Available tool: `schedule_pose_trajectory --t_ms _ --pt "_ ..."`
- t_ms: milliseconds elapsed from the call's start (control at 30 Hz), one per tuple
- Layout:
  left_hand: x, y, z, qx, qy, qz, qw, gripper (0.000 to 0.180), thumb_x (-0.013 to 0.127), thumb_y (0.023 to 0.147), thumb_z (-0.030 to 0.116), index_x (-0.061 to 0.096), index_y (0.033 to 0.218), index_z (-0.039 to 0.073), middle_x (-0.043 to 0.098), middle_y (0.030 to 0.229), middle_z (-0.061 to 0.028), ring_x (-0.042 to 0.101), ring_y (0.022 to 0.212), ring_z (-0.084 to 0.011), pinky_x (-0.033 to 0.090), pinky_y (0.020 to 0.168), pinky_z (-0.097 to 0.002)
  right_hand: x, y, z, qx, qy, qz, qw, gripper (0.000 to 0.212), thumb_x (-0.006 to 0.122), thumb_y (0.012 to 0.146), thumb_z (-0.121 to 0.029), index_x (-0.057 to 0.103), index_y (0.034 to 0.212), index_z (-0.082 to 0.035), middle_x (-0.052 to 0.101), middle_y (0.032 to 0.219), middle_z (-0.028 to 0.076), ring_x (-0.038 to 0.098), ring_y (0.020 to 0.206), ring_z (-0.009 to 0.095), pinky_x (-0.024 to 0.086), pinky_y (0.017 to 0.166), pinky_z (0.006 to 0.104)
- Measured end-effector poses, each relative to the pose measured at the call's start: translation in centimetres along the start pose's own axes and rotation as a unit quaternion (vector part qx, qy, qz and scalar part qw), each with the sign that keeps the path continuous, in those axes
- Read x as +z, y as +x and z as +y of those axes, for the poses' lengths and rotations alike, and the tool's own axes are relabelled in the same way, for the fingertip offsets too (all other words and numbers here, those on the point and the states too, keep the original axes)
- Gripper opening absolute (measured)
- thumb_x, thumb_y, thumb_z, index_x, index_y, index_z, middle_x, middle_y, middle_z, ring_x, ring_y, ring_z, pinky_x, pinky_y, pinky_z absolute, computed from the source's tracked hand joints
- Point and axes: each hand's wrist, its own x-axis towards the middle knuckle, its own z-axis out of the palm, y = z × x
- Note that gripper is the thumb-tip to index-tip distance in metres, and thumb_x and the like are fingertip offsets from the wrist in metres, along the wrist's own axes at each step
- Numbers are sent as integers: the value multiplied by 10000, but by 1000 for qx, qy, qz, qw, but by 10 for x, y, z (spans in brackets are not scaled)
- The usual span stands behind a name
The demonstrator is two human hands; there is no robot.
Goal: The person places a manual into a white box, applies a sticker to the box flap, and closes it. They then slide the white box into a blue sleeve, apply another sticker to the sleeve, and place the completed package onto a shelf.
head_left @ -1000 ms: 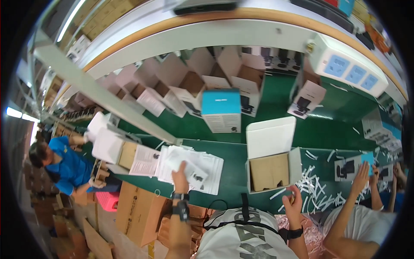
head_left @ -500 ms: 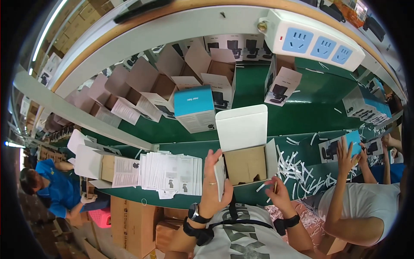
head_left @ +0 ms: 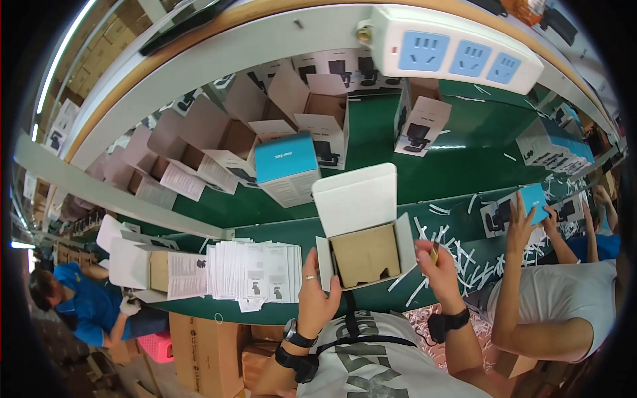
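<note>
An open white carton (head_left: 355, 196) stands in front of me with its lid raised. Inside it lies a brown cardboard insert (head_left: 366, 252) with a small notch at its near edge. My left hand (head_left: 318, 292) grips the carton's near left corner, thumb toward the front and fingers along the side. To the right of the carton, my right hand (head_left: 438, 275) is closed around a slim yellowish object (head_left: 434, 253), too small to identify; its fingertips are close to the carton's right flap.
Printed sheets (head_left: 255, 268) are stacked at left, beside another open carton (head_left: 136, 262). Paper shreds (head_left: 441, 255) litter the right side. Behind stand a blue-topped box (head_left: 286, 159), several open boxes and a power strip (head_left: 458, 53). Co-workers sit on both sides; one handles a blue-topped box (head_left: 533, 199).
My left hand has moved down and left, off the carton's left flap to its near corner. My right hand has risen toward the carton's right flap. The whole view has shifted slightly.
</note>
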Motion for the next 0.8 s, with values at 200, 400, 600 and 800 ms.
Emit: schedule_pose_trajectory --t_ms 200,400,600,800 --pt "27 23 41 260 256 -86 927 870 797 889 218 358 1581 -73 345 1638 -317 343 1504 -540 295 1251 -548 55 4 -3 -243 -240 128 931 449 795 916 -94 636 1328 -14 652 992 20 630 770 171 544 776 310" --pt "41 28 20 332 409 -163 834 808 788 889 273 443 1552 -31 314 1657 -322 298 1535 -534 253 1250 -631 30 14 -35 -314 -299 72 898 224 790 917 -107 713 1117 -45 717 939 97 694 764 279 568 762 353" --pt "41 32 23 322 428 -175 826 848 829 832 228 448 1541 -39 299 1662 -332 264 1523 -595 216 1246 -682 29 47 -44 -355 -389 120 841 109 809 891 -121 733 940 -60 737 854 99 701 773 309 564 719 387" --pt "41 34 19 327 412 -164 835 842 823 826 228 453 1534 -39 294 1662 -337 259 1526 -595 207 1245 -691 30 54 -41 -408 -412 116 806 136 837 849 -105 729 928 -78 731 834 64 684 730 282 521 636 404"
